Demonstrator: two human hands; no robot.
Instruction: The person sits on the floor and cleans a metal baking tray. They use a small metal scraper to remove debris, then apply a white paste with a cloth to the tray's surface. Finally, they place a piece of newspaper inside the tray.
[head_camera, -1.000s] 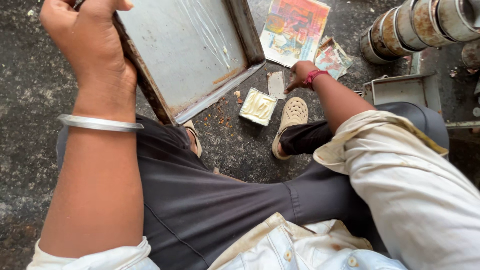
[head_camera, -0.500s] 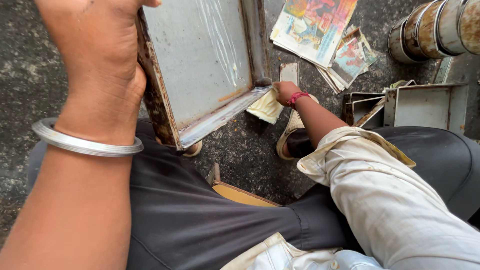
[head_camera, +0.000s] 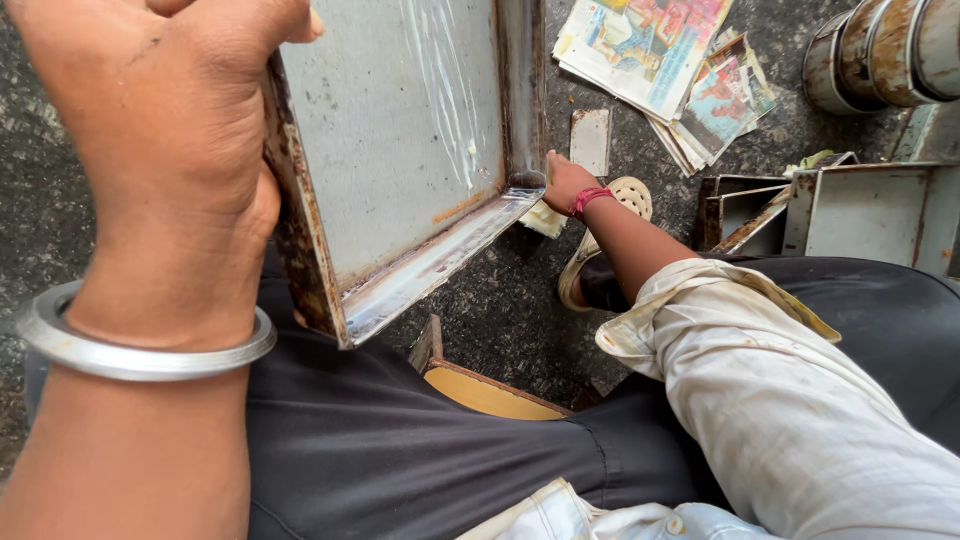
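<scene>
the rusty metal tray stood tilted over the person's lap, its grey inner face turned up to the camera and streaked with a pale smear down the middle. its lowest corner hung just above the dark trousers, and its rims showed brown rust along the edges. the left hand clamped the tray's left rim, fingers curled tight over the edge and the thumb tip showing at the top; a plain metal bangle sat round that wrist. the right hand reached to the tray's far lower corner, touching the right rim where it met the bottom rim; its fingers were bunched together, though whether they pinched anything could not be told. a red thread circled that wrist, and a pale rolled sleeve covered the arm above it. just beside that hand a small yellowish pad lay on the dark speckled floor, near a cream sandal. beyond it lay a small flat metal plate and a spread of colourful printed papers. to the right stood more rusted metal trays, and round metal tins at the top corner. a wooden board edge showed under the leg.
</scene>
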